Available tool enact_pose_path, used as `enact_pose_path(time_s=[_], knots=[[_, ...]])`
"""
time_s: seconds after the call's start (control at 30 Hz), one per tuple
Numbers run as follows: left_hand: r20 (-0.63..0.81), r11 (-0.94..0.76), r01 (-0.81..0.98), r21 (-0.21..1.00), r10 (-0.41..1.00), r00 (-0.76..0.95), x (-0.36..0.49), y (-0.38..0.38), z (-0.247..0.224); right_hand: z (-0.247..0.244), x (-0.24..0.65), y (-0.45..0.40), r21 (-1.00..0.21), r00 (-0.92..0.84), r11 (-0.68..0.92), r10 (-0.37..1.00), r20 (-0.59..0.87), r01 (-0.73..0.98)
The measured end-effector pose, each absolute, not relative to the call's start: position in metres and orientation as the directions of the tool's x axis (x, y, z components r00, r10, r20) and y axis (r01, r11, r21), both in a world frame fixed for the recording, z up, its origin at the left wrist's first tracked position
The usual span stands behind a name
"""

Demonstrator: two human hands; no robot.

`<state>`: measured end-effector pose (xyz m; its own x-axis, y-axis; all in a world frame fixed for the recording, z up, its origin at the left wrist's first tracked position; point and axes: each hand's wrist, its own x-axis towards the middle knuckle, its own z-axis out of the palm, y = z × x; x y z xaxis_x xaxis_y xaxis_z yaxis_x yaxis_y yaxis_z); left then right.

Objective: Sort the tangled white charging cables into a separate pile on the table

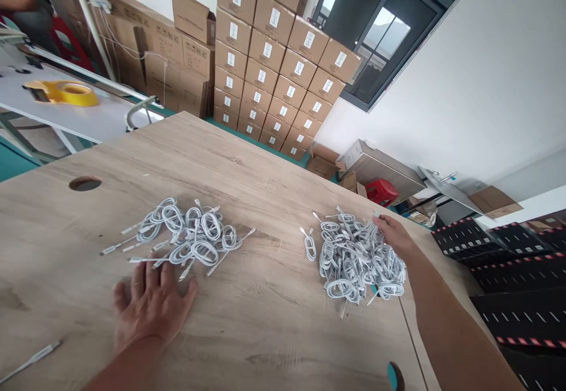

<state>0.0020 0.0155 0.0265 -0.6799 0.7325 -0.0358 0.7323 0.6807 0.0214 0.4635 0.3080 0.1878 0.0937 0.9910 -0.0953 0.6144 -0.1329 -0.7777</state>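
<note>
My left hand (152,305) lies flat on the wooden table (265,314), fingers spread, its fingertips at the near edge of a loose pile of coiled white cables (206,252). My right hand (391,232) reaches to the far right side of a larger heap of coiled white cables (349,255). Its thumb and fingers close on a cable (375,215) at the edge of that heap; the fingertips are partly hidden. A single coiled cable (309,245) lies just left of the larger heap. At the lower left, one more cable end (42,352) rests on the table.
Round holes pierce the table at the left (85,184) and lower right (395,376). A yellow tape dispenser (64,93) sits on a white side table. Stacked cartons (265,72) stand beyond the far edge. Black slotted trays (522,285) are at the right. Part of another person (24,5) shows top left.
</note>
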Motion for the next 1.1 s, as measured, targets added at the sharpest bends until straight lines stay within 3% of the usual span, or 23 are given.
enact_pose_path(time_s=[0.13, 0.3, 0.47, 0.6, 0.67, 0.77, 0.83, 0.9, 0.97, 1.1], knots=[[0.008, 0.668, 0.743, 0.045, 0.743, -0.669, 0.001, 0.015, 0.021, 0.189, 0.469, 0.304, -0.914, 0.045, -0.137, 0.991, -0.129, 0.382], [0.039, 0.650, 0.749, 0.131, 0.752, -0.659, -0.001, 0.012, 0.019, 0.185, 0.455, 0.297, -0.886, 0.093, -0.212, 0.977, -0.191, 0.413], [0.054, 0.637, 0.759, 0.136, 0.760, -0.647, -0.003, 0.014, 0.017, 0.176, 0.348, 0.274, -0.950, -0.215, -0.194, 0.945, -0.248, 0.245], [0.063, 0.637, 0.766, 0.086, 0.764, -0.642, -0.004, 0.015, 0.017, 0.187, 0.266, 0.270, -0.939, -0.454, -0.087, 0.858, -0.240, 0.332], [0.055, 0.630, 0.772, 0.089, 0.771, -0.635, -0.004, 0.015, 0.017, 0.192, 0.261, 0.275, -0.857, -0.503, 0.061, 0.829, -0.242, 0.512], [0.039, 0.634, 0.766, 0.112, 0.767, -0.640, -0.002, 0.013, 0.019, 0.183, 0.294, 0.281, -0.512, -0.504, 0.291, 0.791, -0.346, 0.808], [0.029, 0.641, 0.757, 0.130, 0.760, -0.649, -0.001, 0.012, 0.020, 0.165, 0.325, 0.281, -0.224, -0.482, 0.427, 0.745, -0.461, 0.876], [0.022, 0.646, 0.750, 0.144, 0.755, -0.655, 0.000, 0.012, 0.021, 0.144, 0.352, 0.277, -0.038, -0.474, 0.540, 0.699, -0.535, 0.841], [0.015, 0.643, 0.751, 0.147, 0.758, -0.652, 0.000, 0.012, 0.023, 0.129, 0.372, 0.274, -0.021, -0.497, 0.577, 0.685, -0.533, 0.817], [0.020, 0.628, 0.765, 0.140, 0.771, -0.636, 0.000, 0.012, 0.024, 0.127, 0.388, 0.279, -0.289, -0.479, 0.394, 0.805, -0.349, 0.873]])
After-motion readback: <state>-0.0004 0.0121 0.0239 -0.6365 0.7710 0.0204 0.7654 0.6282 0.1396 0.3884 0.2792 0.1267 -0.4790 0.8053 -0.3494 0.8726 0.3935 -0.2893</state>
